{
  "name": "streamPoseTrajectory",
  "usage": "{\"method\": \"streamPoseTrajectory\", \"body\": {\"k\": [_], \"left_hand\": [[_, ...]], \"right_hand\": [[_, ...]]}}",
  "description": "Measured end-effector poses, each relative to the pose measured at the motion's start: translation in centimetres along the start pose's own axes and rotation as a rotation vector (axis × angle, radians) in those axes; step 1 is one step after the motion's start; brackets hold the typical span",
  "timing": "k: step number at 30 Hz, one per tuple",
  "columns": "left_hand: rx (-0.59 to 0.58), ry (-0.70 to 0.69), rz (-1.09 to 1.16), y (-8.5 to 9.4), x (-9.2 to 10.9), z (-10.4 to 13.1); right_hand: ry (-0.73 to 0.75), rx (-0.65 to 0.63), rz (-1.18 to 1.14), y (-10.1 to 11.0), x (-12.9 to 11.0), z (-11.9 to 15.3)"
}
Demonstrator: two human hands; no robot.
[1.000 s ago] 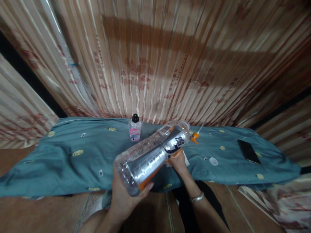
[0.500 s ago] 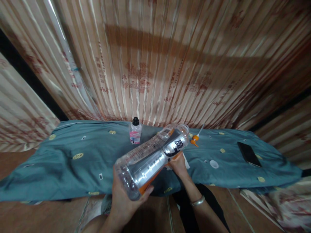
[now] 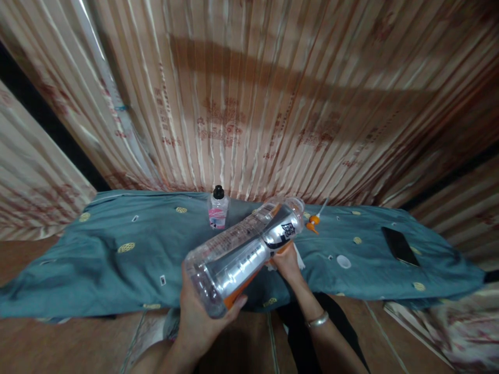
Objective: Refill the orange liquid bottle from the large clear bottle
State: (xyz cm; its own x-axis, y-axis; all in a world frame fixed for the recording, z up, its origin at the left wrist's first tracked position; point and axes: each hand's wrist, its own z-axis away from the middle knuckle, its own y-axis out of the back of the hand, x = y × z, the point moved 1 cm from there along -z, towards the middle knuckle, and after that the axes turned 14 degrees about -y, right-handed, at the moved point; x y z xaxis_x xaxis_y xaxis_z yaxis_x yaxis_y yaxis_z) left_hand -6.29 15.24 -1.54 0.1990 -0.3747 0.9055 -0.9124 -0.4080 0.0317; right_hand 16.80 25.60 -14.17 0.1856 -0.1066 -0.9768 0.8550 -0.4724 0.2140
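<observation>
A large clear bottle (image 3: pixel 245 254) with a silver and orange label lies tilted across the middle of the view, its neck toward the upper right. My left hand (image 3: pixel 205 314) is wrapped round its base, thumb on the near side. Farther up, my right hand (image 3: pixel 286 262) is closed on the underside near the neck, its fingers partly hidden behind the bottle. Something white, perhaps a tissue, shows beside the right hand. Behind the large bottle stands a small clear bottle (image 3: pixel 218 210) with a black cap and pink label.
An orange spray nozzle (image 3: pixel 313 223) with a thin tube lies right of the bottle neck on the teal cloth (image 3: pixel 97 270). Farther right are a white disc (image 3: pixel 343 262) and a black phone (image 3: pixel 400 246). A patterned curtain (image 3: pixel 253 104) hangs behind the cloth.
</observation>
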Motion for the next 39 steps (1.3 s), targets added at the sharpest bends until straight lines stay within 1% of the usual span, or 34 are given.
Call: {"method": "streamPoseTrajectory", "body": {"k": [3, 7, 10, 15, 19, 24, 31, 35, 39], "left_hand": [[0.007, 0.015, 0.01, 0.0, 0.2, -0.1], [-0.008, -0.007, -0.003, 0.1, 0.1, -0.2], [-0.002, -0.017, -0.015, 0.2, 0.0, -0.2], [-0.004, -0.027, -0.039, 0.3, -0.5, 0.0], [0.001, -0.027, -0.037, 0.3, -0.7, 0.1], [-0.033, -0.04, -0.021, 0.4, -0.5, 0.1], [-0.034, -0.033, -0.037, 0.6, -1.4, 0.1], [-0.029, -0.031, -0.021, 0.5, -1.5, 0.2], [-0.005, -0.059, -0.05, 0.5, -1.9, 0.4]], "right_hand": [[0.002, 0.01, 0.015, 0.1, -0.1, 0.0], [-0.015, 0.01, 0.019, 0.1, 0.0, 0.0], [-0.007, 0.0, 0.017, 0.0, 0.1, 0.0], [-0.009, 0.037, 0.037, 0.0, 0.0, -0.1], [-0.019, 0.024, 0.031, 0.1, -0.3, 0.0], [-0.02, 0.025, 0.045, 0.1, -0.4, 0.0], [-0.021, 0.032, 0.049, 0.1, 0.0, -0.1], [-0.029, 0.037, 0.041, 0.0, 0.0, -0.1], [-0.016, 0.02, 0.024, 0.0, 0.3, -0.2]]}}
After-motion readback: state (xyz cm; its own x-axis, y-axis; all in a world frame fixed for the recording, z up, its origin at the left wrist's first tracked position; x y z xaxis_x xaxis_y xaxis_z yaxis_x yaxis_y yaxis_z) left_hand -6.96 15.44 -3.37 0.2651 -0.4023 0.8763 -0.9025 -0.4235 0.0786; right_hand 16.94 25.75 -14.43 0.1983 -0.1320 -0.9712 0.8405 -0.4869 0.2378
